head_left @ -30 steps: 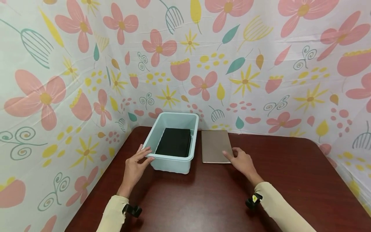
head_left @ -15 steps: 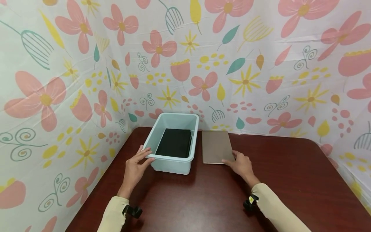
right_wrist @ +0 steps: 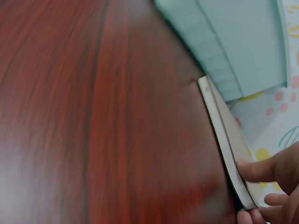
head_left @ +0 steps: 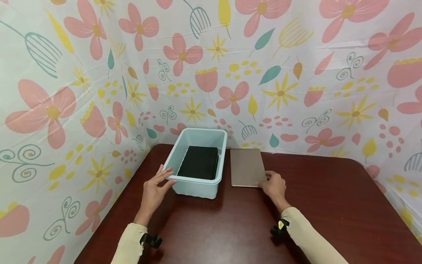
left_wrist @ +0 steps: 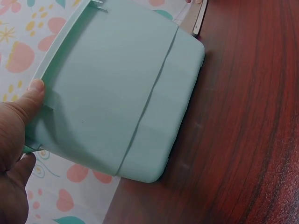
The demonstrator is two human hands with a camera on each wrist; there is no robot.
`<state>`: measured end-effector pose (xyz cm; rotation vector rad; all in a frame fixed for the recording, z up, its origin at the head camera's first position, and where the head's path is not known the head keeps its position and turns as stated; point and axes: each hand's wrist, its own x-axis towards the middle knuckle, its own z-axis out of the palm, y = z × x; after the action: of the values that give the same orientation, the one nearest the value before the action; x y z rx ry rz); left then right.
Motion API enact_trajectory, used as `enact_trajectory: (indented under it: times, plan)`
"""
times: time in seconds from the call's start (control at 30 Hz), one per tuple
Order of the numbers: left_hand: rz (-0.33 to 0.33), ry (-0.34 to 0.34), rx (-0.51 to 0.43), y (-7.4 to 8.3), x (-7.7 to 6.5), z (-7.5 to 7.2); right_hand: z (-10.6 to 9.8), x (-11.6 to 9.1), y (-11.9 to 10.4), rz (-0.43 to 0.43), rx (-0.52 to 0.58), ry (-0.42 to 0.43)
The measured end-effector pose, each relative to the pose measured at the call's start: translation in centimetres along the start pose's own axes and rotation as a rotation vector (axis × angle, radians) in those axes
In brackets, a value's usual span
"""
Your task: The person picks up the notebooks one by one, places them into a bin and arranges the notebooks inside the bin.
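A pale blue-green plastic bin [head_left: 195,187] stands on the table's left part. Inside it lie flat black, book-like things [head_left: 198,163], stacked at least two deep. My left hand [head_left: 153,192] holds the bin's near left corner by the rim, as the left wrist view confirms. Right of the bin, a taupe notebook [head_left: 246,168] with a pale page edge lies flat on the table. My right hand [head_left: 274,187] grips its near right corner. In the right wrist view the thumb [right_wrist: 257,170] is on the cover, while other fingertips [right_wrist: 245,217] are at the lower edge.
The dark red-brown wooden table [head_left: 329,198] extends to the right and toward me. A flower-printed cloth [head_left: 280,73] hangs behind it and along the left side. The bin's far end is near this cloth. Both wrists carry black camera straps.
My right hand has shifted slightly left and closed onto the notebook's near right corner. The notebook has hardly moved. My left hand keeps its place on the bin.
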<state>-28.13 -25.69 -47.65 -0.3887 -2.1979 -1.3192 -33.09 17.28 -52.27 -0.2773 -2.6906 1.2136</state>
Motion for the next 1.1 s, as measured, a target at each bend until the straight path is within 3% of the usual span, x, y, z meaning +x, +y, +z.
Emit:
enact_trajectory:
  times: [0.27, 0.5, 0.7, 1.1]
  plan:
    - [-0.011, -0.02, 0.0, -0.2, -0.1, -0.1, -0.2, 0.1, 0.1, 0.093, 0.169, -0.052]
    - [-0.003, -0.018, -0.008, -0.1, -0.1, -0.2, -1.1, 1.3, -0.2, 0.111, 0.262, -0.245]
    - [-0.007, -0.021, 0.006, -0.1, 0.0, -0.3, -1.9, 1.8, -0.3, 0.172, 0.442, -0.388]
    - [0.003, -0.024, 0.025, 0.0, 0.1, -0.3, -2.6, 1.8, -0.2, 0.166, 0.702, -0.477]
